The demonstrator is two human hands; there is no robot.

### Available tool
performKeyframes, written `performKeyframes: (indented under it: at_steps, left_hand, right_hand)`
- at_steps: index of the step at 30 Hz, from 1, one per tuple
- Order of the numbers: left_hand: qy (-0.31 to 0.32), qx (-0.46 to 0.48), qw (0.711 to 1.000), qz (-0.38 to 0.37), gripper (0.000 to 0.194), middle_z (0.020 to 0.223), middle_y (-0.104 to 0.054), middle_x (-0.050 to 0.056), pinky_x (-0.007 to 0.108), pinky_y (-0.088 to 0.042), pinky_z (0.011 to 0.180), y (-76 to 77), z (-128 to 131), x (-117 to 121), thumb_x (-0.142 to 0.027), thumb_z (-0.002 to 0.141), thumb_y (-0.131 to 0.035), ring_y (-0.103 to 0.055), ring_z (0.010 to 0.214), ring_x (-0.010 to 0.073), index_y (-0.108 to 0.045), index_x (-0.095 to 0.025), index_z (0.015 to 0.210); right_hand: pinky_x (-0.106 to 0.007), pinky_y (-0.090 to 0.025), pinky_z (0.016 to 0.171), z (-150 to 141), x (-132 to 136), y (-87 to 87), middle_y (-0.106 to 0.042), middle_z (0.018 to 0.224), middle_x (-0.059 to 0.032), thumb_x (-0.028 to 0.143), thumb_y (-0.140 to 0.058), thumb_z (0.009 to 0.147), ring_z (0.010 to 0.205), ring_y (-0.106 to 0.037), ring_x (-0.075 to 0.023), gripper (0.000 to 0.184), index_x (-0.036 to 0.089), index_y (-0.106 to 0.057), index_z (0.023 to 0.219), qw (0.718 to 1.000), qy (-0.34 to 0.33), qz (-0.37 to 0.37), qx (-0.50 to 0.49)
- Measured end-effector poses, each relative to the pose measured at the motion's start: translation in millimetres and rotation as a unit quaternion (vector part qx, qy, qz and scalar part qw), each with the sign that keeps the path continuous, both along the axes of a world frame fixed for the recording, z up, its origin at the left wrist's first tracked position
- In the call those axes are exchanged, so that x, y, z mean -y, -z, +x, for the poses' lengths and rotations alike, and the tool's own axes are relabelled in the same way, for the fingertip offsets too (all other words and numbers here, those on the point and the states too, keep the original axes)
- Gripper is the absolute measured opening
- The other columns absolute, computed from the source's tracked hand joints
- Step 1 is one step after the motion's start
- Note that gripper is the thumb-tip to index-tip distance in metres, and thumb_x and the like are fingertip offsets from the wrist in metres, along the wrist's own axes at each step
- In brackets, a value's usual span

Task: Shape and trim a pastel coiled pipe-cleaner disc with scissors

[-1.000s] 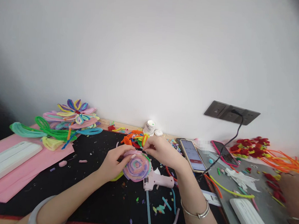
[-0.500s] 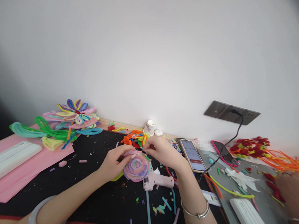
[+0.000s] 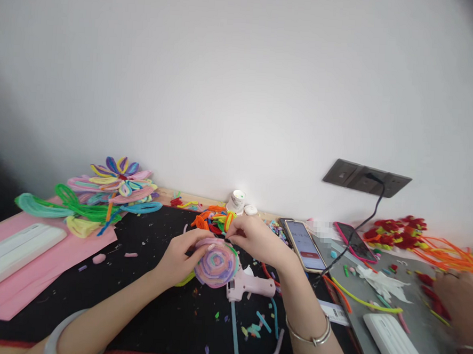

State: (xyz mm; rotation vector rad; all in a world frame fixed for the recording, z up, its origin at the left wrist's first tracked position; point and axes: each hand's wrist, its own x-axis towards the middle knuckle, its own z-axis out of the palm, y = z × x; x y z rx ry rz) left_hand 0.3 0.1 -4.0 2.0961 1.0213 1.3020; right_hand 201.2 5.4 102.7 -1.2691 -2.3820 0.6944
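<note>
My left hand (image 3: pixel 181 256) grips the left edge of a pastel spiral disc of coiled pipe cleaners (image 3: pixel 216 263), held tilted above a black mat (image 3: pixel 149 294). My right hand (image 3: pixel 252 238) pinches the disc's upper right rim, fingers closed on the outer green strand. Just below the disc a pink glue gun (image 3: pixel 249 286) lies on the mat with a glue stick trailing toward me. A pile of orange and yellow pipe-cleaner pieces (image 3: pixel 213 219) sits right behind my hands.
Pipe-cleaner flowers (image 3: pixel 116 183) lie on pink paper at the left beside a white box (image 3: pixel 11 254). Two phones (image 3: pixel 304 245) (image 3: pixel 355 242) lie at the right, one on a cable. Another person's hand (image 3: pixel 457 302) works among red and orange pieces. Scraps litter the mat.
My hands and the disc have barely moved. The other person's hand at the right has shifted slightly and is blurred.
</note>
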Motion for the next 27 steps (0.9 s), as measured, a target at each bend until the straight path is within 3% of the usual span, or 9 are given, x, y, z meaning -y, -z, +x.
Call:
performKeyframes:
  at_steps: [18,27]
  left_hand:
    - [-0.001,0.000,1.000,0.015,0.016,0.092,-0.072,0.005,0.024,-0.054,0.072,1.2,-0.7,-1.0,-0.026,0.089,-0.054,-0.069,0.079,0.0162,-0.065,-0.019,0.099]
    - [-0.002,0.010,1.000,-0.019,0.017,0.093,-0.073,0.006,0.027,-0.055,0.073,2.3,-0.1,-2.4,-0.028,0.088,-0.055,-0.070,0.081,0.0180,-0.063,-0.018,0.099]
  right_hand:
    - [-0.021,-0.036,0.058,-2.0,0.4,0.1,-0.056,0.063,0.0023,0.002,-0.054,0.075,0.060,-0.049,-0.0099,0.015,0.014,-0.059,0.068,1.000,0.012,0.002,0.003]
    - [-0.021,-0.034,0.057,-0.8,-1.4,3.1,-0.054,0.063,0.0029,0.003,-0.053,0.076,0.060,-0.047,-0.0097,0.014,0.014,-0.059,0.070,1.000,0.005,0.015,-0.005]
